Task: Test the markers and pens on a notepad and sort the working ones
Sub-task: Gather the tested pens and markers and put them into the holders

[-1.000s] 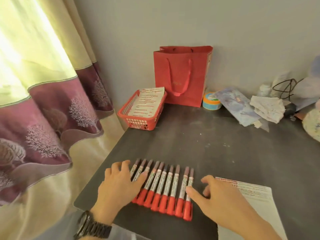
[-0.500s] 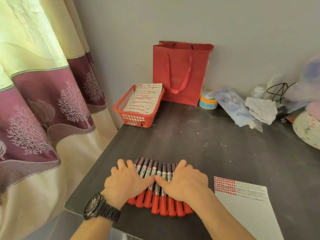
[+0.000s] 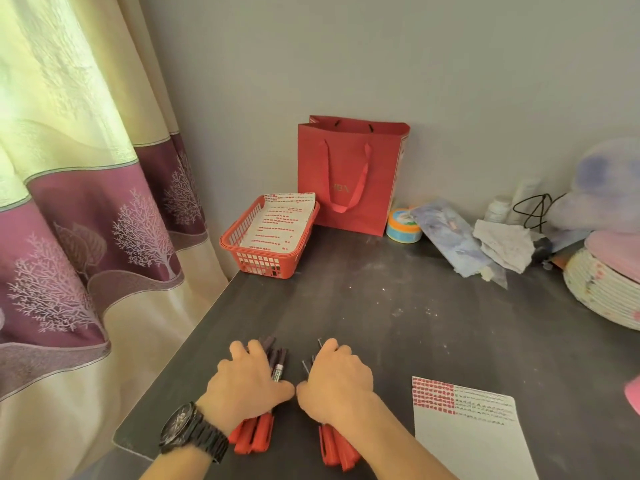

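Observation:
My left hand (image 3: 247, 386), with a black watch on its wrist, grips one bundle of red markers (image 3: 254, 436) near the front of the dark table (image 3: 398, 306). Right beside it my right hand (image 3: 336, 382) grips a second bundle of red markers (image 3: 337, 452). Dark caps stick out past the fingers of both hands and red barrels show below the wrists. A white notepad sheet (image 3: 474, 441) with rows of red marks at its top lies flat at the front right. A red plastic basket (image 3: 266, 263) holding another marked sheet stands at the back left.
A red paper bag (image 3: 349, 174) stands against the wall beside the basket. To its right lie a small round tin (image 3: 403, 225), crumpled papers (image 3: 502, 242), bottles and a cable. A woven round basket (image 3: 602, 292) sits at the right edge. A curtain (image 3: 86, 202) hangs left of the table.
The markers lay in one row a second ago. Both hands pressed on the row, then split it into two bundles, one gripped in each hand.

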